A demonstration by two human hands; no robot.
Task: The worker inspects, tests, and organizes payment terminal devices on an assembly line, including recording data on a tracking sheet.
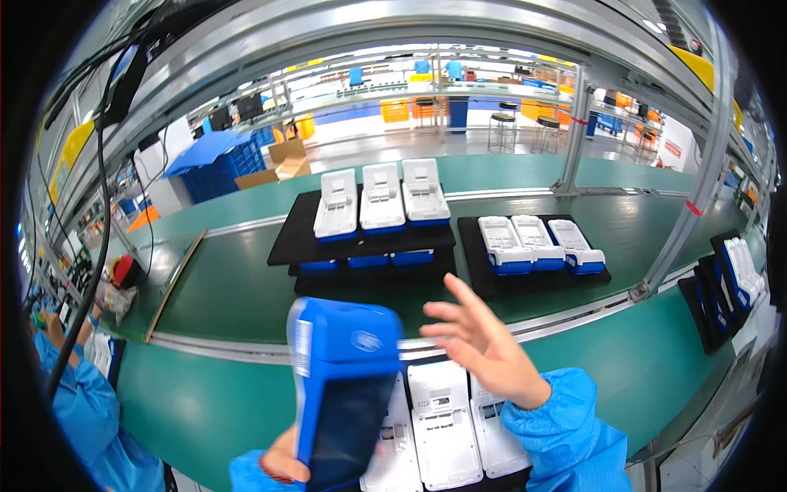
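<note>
My left hand [287,457] grips the lower left side of a payment terminal [354,332], its fingers partly hidden behind it. The terminal is held up, slightly blurred, with its blue casing, dark screen and a white side label showing. To its right, my right hand [485,348] is raised with fingers spread, holding nothing and apart from the terminal. Below both hands, several white payment terminals [443,430] lie face down in a row on the near green bench [213,398]. The held terminal and my right sleeve cover parts of that row.
On the green conveyor, stacked black trays [283,246] and another black tray [533,285] carry white-and-blue terminals. More loaded trays [711,307] lean at the far right. A metal post [684,205] rises at the right. A co-worker's blue sleeve [90,410] is at the left.
</note>
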